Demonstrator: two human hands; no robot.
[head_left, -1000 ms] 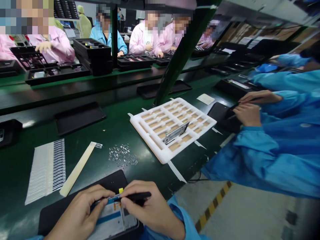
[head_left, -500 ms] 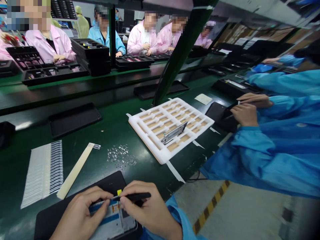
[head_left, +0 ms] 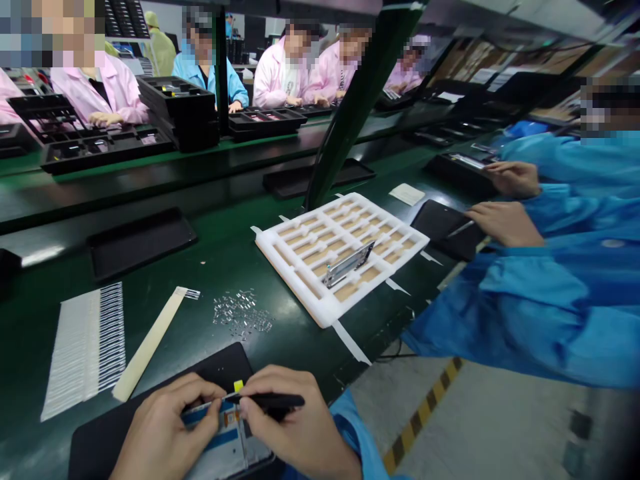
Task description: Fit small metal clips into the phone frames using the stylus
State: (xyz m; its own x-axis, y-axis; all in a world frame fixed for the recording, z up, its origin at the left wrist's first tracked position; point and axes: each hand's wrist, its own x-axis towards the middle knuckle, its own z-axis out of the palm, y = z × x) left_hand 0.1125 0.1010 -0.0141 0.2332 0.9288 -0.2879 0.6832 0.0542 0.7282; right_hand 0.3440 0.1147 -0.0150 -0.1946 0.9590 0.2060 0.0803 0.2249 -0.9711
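Note:
My left hand [head_left: 167, 427] is closed on the upper left edge of a silver phone frame [head_left: 233, 452], with blue strips and a small orange flex part on its face. Black tweezers [head_left: 277, 400] are pinched in my right hand [head_left: 305, 423], their tips at the frame's top edge close to my left fingertips. What the tips touch is too small to make out. A yellow tab [head_left: 239, 386] sticks up just behind the frame. Beneath the frame lies a black mat [head_left: 105, 433].
Small metal pieces [head_left: 243, 313] lie scattered ahead, beside a cream strip [head_left: 150, 343] and a sheet of thin pins [head_left: 85, 350]. A white slotted tray [head_left: 320, 313] bears one upright frame [head_left: 350, 265]. A black tray [head_left: 143, 243] sits left; co-workers' hands [head_left: 505, 223] are at right.
My hands and the tweezers stay almost in place at the frame. At right, the co-worker's hands have moved apart, one lower over the black pad and the other farther back.

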